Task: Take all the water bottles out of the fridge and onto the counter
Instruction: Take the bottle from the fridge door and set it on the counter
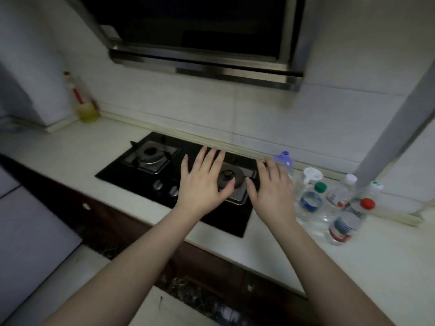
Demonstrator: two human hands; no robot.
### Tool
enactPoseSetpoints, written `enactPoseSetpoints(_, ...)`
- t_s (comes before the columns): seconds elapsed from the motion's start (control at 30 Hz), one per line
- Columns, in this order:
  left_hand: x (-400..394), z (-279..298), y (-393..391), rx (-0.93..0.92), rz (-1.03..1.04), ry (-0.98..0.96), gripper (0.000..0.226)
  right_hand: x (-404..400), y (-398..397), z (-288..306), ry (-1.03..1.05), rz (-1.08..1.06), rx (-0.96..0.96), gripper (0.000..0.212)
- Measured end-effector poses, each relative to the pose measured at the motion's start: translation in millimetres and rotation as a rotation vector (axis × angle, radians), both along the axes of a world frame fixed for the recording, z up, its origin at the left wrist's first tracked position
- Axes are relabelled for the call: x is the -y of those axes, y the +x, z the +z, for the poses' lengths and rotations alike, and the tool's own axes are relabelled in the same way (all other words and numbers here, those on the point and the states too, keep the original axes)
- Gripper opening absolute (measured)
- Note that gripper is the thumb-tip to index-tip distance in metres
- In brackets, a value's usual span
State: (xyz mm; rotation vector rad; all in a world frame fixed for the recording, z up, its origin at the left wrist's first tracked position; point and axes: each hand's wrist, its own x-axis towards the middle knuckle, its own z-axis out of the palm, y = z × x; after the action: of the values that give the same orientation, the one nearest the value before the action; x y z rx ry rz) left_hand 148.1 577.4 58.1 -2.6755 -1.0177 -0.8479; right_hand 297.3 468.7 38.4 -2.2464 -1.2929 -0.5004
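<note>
Several clear water bottles stand grouped on the white counter (pixel 353 267) at the right of the stove: a purple-capped bottle (pixel 284 161), a green-capped bottle (pixel 312 203), a white-capped bottle (pixel 339 196) and a red-capped bottle (pixel 348 224). My left hand (pixel 204 184) hovers over the stove with fingers spread, holding nothing. My right hand (pixel 273 189) is spread too and empty, just left of the bottles. The fridge is not clearly in view.
A black two-burner gas stove (pixel 131 175) is set into the counter under both hands, with a range hood (pixel 202 43) above. An oil bottle (pixel 82 100) stands in the far left corner. A grey vertical pipe (pixel 400 128) rises behind the bottles.
</note>
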Motion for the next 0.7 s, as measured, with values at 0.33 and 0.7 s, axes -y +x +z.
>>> enactPoseSetpoints(0.33,-51.0,28.0,-202.0,0.003,0.334,-0.006,0.076,-105.7,-169.3,36.7,0.031,0.352,0.039,0.059)
enactPoseSetpoints(0.7,-65.5,57.3,-362.5,0.009,0.643,0.05,0.076,-176.3,-319.3,69.1,0.069,0.705,0.05,0.059)
